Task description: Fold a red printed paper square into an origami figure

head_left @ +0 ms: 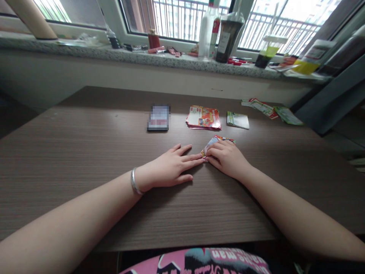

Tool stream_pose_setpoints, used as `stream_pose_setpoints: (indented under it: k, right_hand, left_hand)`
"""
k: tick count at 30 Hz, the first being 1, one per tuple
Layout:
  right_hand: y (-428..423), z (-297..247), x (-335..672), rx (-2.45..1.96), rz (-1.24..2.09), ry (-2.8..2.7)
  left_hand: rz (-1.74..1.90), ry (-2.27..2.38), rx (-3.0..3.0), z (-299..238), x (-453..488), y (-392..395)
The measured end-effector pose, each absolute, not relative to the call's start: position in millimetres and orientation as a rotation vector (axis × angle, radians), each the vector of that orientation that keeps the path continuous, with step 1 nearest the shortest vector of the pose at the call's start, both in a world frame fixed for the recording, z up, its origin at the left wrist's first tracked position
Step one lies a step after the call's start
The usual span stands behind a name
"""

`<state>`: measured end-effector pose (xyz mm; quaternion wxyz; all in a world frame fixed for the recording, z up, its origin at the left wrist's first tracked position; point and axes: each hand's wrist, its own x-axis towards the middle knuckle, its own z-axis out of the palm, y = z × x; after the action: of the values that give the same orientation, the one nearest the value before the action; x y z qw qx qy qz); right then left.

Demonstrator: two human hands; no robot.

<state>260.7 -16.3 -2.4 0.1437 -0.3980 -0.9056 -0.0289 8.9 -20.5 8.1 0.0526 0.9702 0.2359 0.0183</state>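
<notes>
A small colourful printed paper (212, 142) lies on the table, partly hidden under my right hand (226, 156). The fingers of that hand are bent and closed on the paper near its left corner. My left hand (176, 165), with a silver bangle (135, 182) at the wrist, lies flat with its fingers spread. Two of its fingertips touch the left corner of the paper. Beyond the hands sits a stack of red and orange printed cards (203, 117). To its right is a smaller green and white stack (237, 120).
A phone with a blurred screen (158, 118) lies left of the card stacks. Several loose green and red papers (264, 107) are at the table's far right. The windowsill (182, 61) beyond holds a clear bottle (208, 34), a dark drink cup (228, 40) and other small items.
</notes>
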Motion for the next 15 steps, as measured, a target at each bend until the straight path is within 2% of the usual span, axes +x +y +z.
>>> stream_pose_setpoints:
  k: [15]
  right_hand:
    - [-7.1, -8.9, 260.5, -1.303, 0.059, -2.587]
  left_hand:
    - [0.213, 0.680, 3.047, 8.1, 11.6, -20.2]
